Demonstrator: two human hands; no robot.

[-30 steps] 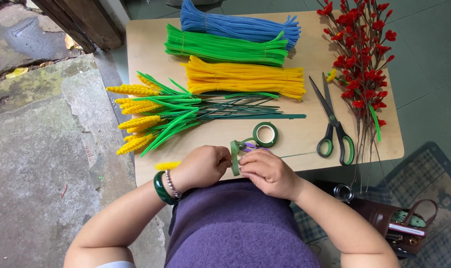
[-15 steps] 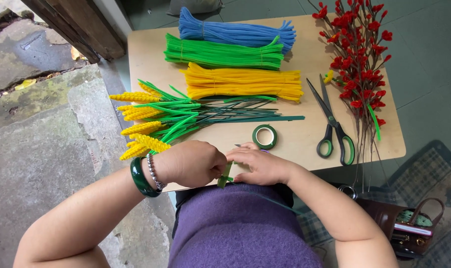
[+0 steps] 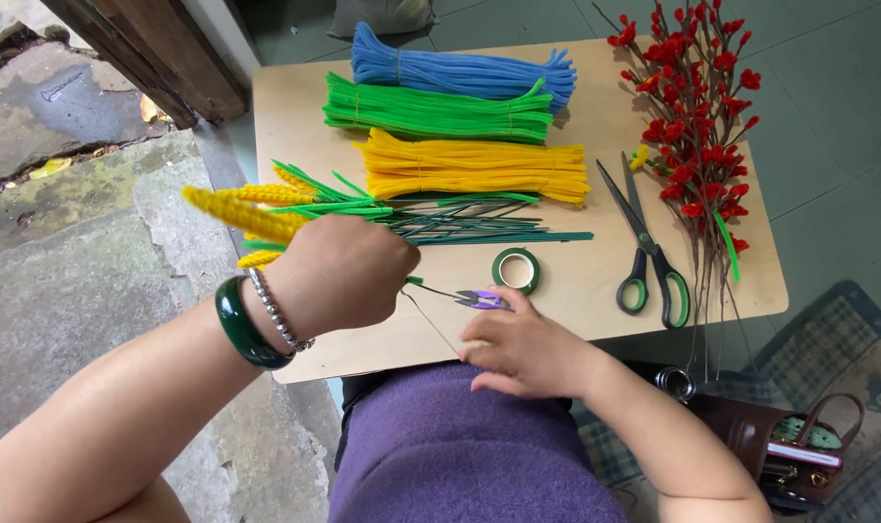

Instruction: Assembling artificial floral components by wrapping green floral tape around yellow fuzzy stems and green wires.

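Above the near edge of the wooden table (image 3: 595, 291), my left hand (image 3: 339, 276) is clenched around a yellow wheat-like stem (image 3: 237, 215). My right hand (image 3: 523, 344) grips small purple snips (image 3: 481, 299) just beside the green tape roll (image 3: 516, 270).

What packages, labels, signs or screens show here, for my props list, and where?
No signs or screens.
Brown bag: floor, lower right, open, holding a flat pink-and-white packet.
Green tape roll: round, on the wooden table, unlabelled.
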